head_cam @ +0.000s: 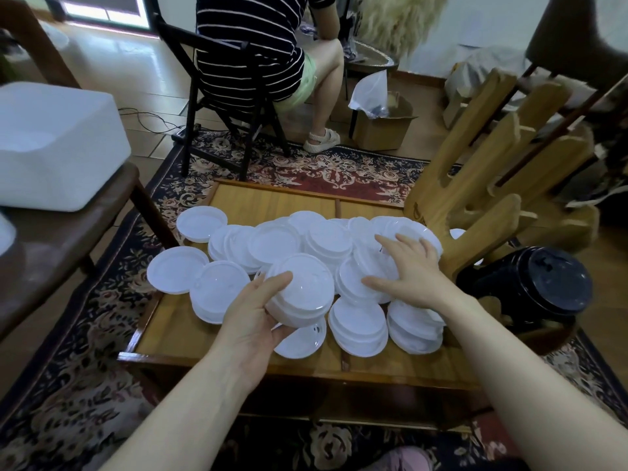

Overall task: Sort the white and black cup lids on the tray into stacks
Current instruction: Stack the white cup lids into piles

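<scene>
Left hand [253, 312] grips a stack of white lids [299, 294]; right hand [413, 271] rests flat, fingers released, on loose white lids [278, 241] covering the wooden tray [272, 202]. Black lids [540, 283] stand right, beside a wooden rack [475, 185].

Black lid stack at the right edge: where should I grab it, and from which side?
Probably by its ridged side wall, with fingers spread around the black lid stack from above, thumb opposite. It stands roughly upright with its round top exposed, while the wooden rack crowds its far-left side.

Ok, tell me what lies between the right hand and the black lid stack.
In the head view, the base of the wooden rack stands between the right hand and the black lid stack.
</scene>
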`<state>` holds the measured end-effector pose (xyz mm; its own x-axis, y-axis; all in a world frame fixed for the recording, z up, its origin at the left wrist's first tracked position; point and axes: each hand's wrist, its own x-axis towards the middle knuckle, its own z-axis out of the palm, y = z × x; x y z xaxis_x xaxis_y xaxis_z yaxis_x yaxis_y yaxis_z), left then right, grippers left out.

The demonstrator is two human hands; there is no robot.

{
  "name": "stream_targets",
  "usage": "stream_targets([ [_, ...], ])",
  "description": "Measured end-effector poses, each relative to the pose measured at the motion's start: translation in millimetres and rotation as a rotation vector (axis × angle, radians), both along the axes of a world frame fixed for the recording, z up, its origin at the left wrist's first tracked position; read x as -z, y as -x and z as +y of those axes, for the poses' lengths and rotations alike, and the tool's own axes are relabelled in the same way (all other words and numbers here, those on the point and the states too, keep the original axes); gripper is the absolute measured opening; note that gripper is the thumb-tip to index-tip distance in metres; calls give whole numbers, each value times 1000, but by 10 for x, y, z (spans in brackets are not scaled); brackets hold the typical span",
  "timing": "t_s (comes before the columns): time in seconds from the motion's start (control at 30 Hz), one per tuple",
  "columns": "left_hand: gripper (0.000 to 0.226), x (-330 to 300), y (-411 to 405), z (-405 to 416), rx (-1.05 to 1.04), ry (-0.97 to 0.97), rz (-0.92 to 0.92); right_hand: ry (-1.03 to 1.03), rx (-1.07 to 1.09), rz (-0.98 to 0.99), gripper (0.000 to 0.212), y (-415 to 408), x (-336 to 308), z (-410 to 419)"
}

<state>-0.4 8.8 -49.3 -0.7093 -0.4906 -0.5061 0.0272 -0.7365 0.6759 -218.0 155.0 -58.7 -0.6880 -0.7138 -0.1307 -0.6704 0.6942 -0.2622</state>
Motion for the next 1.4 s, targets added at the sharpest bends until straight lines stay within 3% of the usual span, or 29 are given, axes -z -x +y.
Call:
stream_targets([
  [0.17, 39, 41, 16, -25, 5, -19, -18, -42, 4, 20, 82, 22, -10, -35],
  [0.37, 42, 51, 22, -4, 45, -7, -22, 230, 19, -84, 84, -110, -107, -27],
  [0.5, 37, 27, 25, 20, 54, 6, -28, 419, -140, -315, 86, -313, -258, -18],
  [0.8, 31, -54, -4, 109, 178, 55, -5, 278, -476, -407, 88, -748, -477, 100],
  [0.93, 35, -59, -10, 112, 201, 94, 1, 346, -377, -455, 79, -867, -458, 107],
  [1.07, 32, -57, -4, 129, 213, 132, -12, 422, -175, -351, 73, -946, -321, 75],
  [1.4, 37, -88, 6, 167, 252, 112, -24, 348, -393, -475, 81, -791, -386, 172],
])
